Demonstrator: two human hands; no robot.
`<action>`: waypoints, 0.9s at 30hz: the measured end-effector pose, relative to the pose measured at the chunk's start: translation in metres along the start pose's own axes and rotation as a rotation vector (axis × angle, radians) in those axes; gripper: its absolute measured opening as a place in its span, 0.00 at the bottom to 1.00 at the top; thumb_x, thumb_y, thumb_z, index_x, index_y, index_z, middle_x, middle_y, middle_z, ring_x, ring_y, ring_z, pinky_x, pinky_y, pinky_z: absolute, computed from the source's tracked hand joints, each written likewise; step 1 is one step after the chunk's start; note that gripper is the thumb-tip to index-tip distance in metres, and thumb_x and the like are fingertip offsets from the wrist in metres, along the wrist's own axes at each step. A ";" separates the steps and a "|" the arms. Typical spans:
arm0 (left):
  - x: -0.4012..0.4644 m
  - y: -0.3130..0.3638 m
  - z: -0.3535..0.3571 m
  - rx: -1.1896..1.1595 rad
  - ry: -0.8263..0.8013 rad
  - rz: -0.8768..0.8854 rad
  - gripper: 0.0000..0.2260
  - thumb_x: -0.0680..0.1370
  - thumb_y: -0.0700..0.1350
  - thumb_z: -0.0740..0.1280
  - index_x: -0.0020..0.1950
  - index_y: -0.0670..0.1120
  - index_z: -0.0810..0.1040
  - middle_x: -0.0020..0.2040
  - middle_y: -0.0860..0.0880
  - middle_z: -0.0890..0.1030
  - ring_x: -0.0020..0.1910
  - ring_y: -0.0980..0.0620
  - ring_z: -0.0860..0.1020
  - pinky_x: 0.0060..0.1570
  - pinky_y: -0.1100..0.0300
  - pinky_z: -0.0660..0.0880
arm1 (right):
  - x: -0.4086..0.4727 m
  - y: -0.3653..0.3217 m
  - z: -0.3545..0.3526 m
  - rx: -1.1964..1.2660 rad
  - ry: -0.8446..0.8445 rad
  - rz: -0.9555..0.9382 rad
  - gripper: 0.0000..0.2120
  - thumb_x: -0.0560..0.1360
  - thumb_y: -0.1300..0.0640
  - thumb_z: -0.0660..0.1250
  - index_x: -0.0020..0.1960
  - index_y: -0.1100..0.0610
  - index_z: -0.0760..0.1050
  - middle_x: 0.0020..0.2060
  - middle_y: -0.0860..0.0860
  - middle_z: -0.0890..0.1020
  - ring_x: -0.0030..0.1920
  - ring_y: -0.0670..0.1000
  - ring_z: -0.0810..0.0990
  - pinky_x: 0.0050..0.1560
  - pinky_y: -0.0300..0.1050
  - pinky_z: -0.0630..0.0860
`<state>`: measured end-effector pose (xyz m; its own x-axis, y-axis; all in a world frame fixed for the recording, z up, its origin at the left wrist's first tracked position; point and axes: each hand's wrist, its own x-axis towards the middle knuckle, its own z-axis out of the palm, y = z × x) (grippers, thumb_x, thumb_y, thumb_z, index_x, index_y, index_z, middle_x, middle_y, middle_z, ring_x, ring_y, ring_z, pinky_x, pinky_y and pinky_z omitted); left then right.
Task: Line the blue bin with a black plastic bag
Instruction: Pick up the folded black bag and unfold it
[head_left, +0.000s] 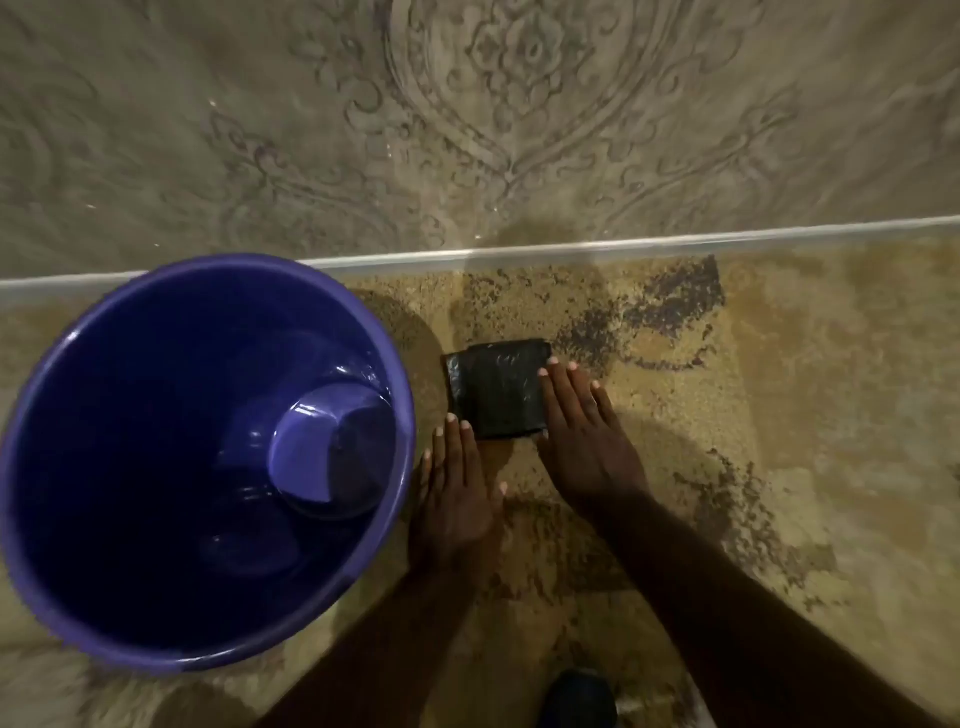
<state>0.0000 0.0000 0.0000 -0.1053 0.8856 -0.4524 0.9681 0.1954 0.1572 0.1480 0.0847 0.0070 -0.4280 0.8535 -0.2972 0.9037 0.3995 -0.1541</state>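
Note:
The blue bin (78, 587) stands upright on the floor at the left, its inside bare down to the raised base. Just right of it, a black plastic bag (496, 387) lies folded into a small flat square on the speckled floor. My left hand (457, 493) lies flat, fingers spread, with its fingertips at the bag's lower left corner. My right hand (587, 441) is also flat and spread, its fingertips resting on the bag's right edge. Neither hand grips the bag.
The floor is mottled tan and brown. A pale strip (623, 247) runs across it where it meets a grey patterned carpet (467, 104) beyond. A dark rounded object (576, 699) shows at the bottom edge between my forearms.

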 end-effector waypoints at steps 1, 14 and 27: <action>0.001 0.000 0.006 0.010 0.035 0.005 0.32 0.82 0.58 0.49 0.80 0.40 0.47 0.80 0.40 0.46 0.80 0.44 0.48 0.78 0.49 0.48 | 0.004 0.001 0.007 -0.023 -0.007 -0.010 0.32 0.82 0.48 0.49 0.79 0.59 0.39 0.78 0.55 0.39 0.78 0.56 0.38 0.78 0.53 0.41; 0.023 -0.021 0.080 0.078 0.028 -0.047 0.35 0.82 0.58 0.51 0.80 0.39 0.41 0.80 0.39 0.42 0.80 0.41 0.46 0.77 0.46 0.43 | 0.045 0.013 0.069 -0.093 -0.124 -0.094 0.31 0.82 0.59 0.54 0.79 0.57 0.42 0.79 0.55 0.44 0.79 0.55 0.42 0.76 0.49 0.41; 0.034 -0.031 0.088 -0.022 -0.205 -0.132 0.34 0.83 0.58 0.50 0.81 0.42 0.41 0.81 0.41 0.43 0.80 0.42 0.46 0.76 0.48 0.46 | 0.068 0.011 0.085 -0.085 -0.173 -0.074 0.27 0.81 0.58 0.56 0.79 0.56 0.52 0.79 0.54 0.52 0.79 0.56 0.52 0.76 0.51 0.50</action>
<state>-0.0135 -0.0133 -0.0974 -0.1804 0.7477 -0.6391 0.9435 0.3151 0.1023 0.1283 0.1185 -0.0953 -0.4822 0.7535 -0.4470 0.8645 0.4918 -0.1035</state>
